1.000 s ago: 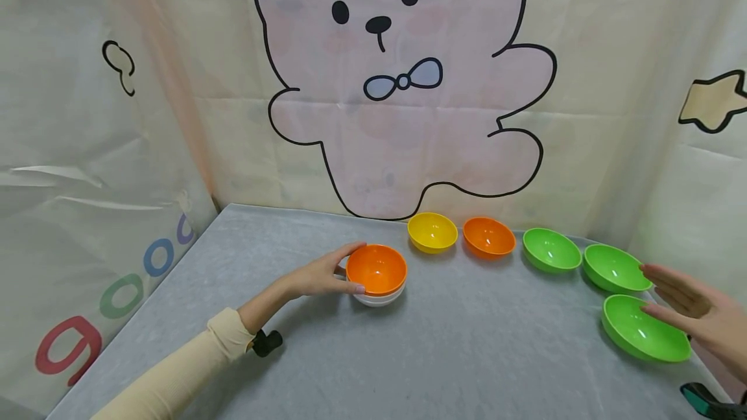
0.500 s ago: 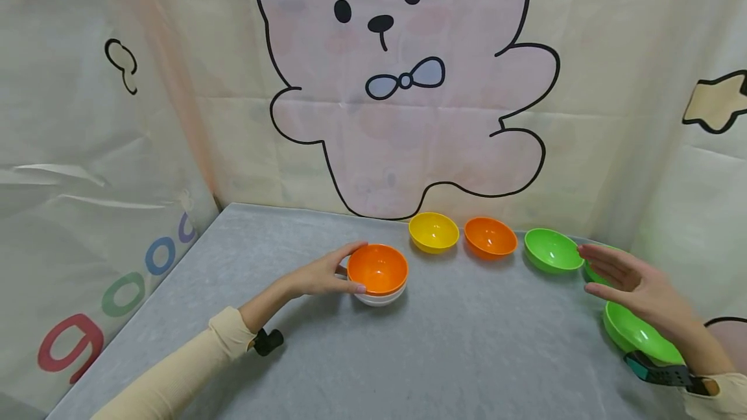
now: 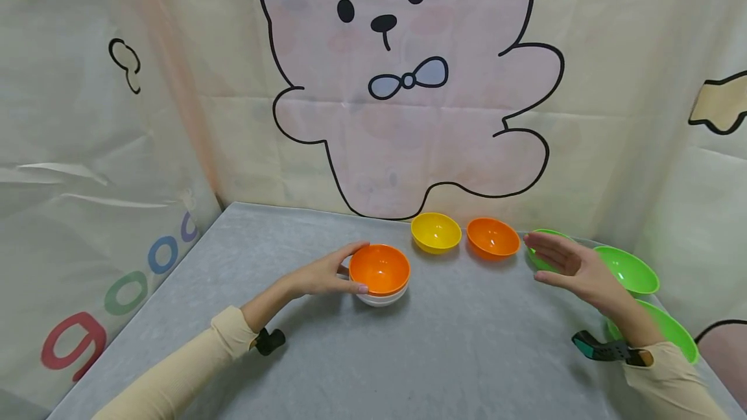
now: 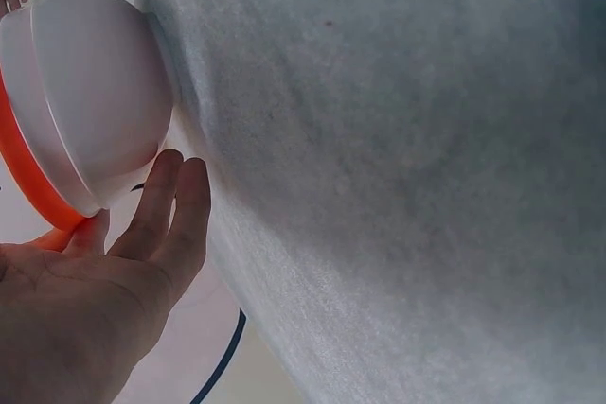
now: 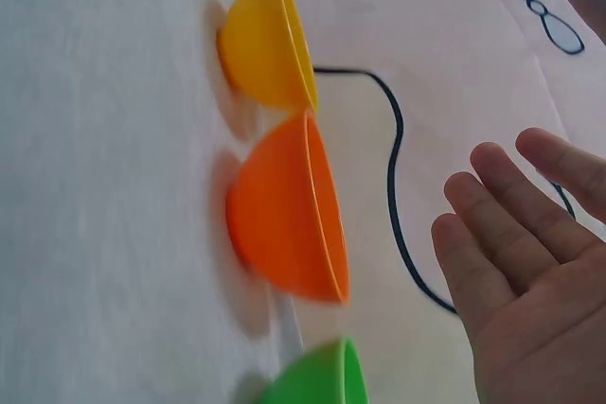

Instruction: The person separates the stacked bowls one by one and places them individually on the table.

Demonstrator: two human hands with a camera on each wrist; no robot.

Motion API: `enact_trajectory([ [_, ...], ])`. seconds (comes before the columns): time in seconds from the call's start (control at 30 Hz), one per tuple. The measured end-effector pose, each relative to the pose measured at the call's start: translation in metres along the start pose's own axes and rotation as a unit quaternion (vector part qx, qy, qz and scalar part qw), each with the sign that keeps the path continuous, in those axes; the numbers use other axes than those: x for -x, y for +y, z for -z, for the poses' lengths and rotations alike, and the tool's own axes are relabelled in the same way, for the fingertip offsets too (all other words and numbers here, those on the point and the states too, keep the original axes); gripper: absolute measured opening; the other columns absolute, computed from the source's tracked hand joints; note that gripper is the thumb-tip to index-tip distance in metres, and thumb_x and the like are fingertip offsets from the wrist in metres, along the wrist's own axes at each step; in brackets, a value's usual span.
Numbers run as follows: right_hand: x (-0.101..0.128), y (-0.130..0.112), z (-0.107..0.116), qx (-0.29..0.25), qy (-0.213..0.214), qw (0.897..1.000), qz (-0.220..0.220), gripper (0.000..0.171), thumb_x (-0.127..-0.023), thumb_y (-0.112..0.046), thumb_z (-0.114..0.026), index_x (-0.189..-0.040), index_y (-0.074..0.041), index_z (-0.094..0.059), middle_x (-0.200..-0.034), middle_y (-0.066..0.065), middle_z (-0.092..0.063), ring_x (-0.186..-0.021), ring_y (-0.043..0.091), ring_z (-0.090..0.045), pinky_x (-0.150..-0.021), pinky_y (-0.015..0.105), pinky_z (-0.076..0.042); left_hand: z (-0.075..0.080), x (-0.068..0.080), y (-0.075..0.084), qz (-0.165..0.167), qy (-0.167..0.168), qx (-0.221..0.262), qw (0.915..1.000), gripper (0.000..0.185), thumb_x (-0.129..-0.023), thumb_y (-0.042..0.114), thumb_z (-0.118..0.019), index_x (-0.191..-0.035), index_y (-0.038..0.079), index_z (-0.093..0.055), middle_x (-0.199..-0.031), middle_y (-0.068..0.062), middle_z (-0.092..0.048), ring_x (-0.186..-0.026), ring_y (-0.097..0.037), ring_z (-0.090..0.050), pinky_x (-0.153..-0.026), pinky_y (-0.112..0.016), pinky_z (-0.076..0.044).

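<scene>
Grey desk point(image 3: 467, 355), cartoon backdrop point(image 3: 467, 148). Bowl stack point(image 3: 379, 269), orange over white, centre of frame: left hand point(image 3: 323, 274) grips its left side, unchanged. Right hand point(image 3: 578, 272): wide, empty, shifted leftward across the green bowls point(image 3: 633, 269), nearing the single orange bowl point(image 3: 493, 238), right of centre; judged a reach, nothing yet taken.

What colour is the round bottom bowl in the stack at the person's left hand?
The bottom bowl is white, clearest in the left wrist view.
</scene>
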State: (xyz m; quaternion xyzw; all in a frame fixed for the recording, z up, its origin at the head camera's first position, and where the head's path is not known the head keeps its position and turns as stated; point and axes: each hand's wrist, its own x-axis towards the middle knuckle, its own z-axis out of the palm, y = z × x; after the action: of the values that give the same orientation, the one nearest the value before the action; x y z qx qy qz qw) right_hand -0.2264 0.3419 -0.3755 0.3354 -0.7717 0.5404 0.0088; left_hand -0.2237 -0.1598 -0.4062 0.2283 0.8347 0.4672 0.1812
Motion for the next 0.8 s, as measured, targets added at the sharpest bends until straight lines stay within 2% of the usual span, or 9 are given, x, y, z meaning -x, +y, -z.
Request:
enact_trajectory([
  [0.27,-0.023,0.002,-0.025,-0.008,-0.016,1.000,-0.002,0.065,-0.088,0.018,-0.069,-0.146,0.012,-0.041,-0.145,0.010,-0.053,-0.133,0.014,-0.051,-0.102,0.026,-0.043,-0.002,-0.001,0.001,0.003,-0.001,-0.001,1.0000,0.090,-0.092,0.030,-0.078,-0.162,0.016,-0.024,-0.163,-0.012,-0.026,-0.122,-0.035,-0.055,-0.095,-0.045,-0.052],
  [0.53,-0.041,0.003,-0.048,-0.019,-0.038,0.999,-0.016,0.064,-0.090,0.011,-0.071,-0.147,0.009,-0.042,-0.147,0.034,-0.041,-0.136,0.031,-0.047,-0.104,0.028,-0.042,-0.002,0.001,0.001,0.008,0.004,-0.002,1.0000,0.091,-0.091,0.034,-0.079,-0.162,0.019,-0.025,-0.163,-0.011,-0.026,-0.122,-0.035,-0.055,-0.096,-0.046,-0.051],
  [0.7,-0.048,0.003,-0.059,-0.045,-0.048,0.998,-0.015,0.065,-0.090,0.009,-0.072,-0.147,0.010,-0.041,-0.148,0.035,-0.040,-0.136,0.037,-0.045,-0.105,0.030,-0.042,-0.002,0.002,0.003,0.008,0.004,-0.001,1.0000,0.091,-0.092,0.033,-0.079,-0.162,0.017,-0.025,-0.163,-0.012,-0.026,-0.122,-0.035,-0.056,-0.095,-0.046,-0.052],
  [0.8,-0.052,0.002,-0.065,-0.057,-0.054,0.997,-0.011,0.066,-0.090,0.010,-0.072,-0.148,0.010,-0.040,-0.148,0.035,-0.040,-0.136,0.031,-0.048,-0.104,0.031,-0.043,-0.002,0.002,0.004,0.008,0.004,-0.002,1.0000,0.090,-0.092,0.033,-0.079,-0.162,0.017,-0.025,-0.163,-0.012,-0.026,-0.122,-0.035,-0.056,-0.095,-0.046,-0.052],
])
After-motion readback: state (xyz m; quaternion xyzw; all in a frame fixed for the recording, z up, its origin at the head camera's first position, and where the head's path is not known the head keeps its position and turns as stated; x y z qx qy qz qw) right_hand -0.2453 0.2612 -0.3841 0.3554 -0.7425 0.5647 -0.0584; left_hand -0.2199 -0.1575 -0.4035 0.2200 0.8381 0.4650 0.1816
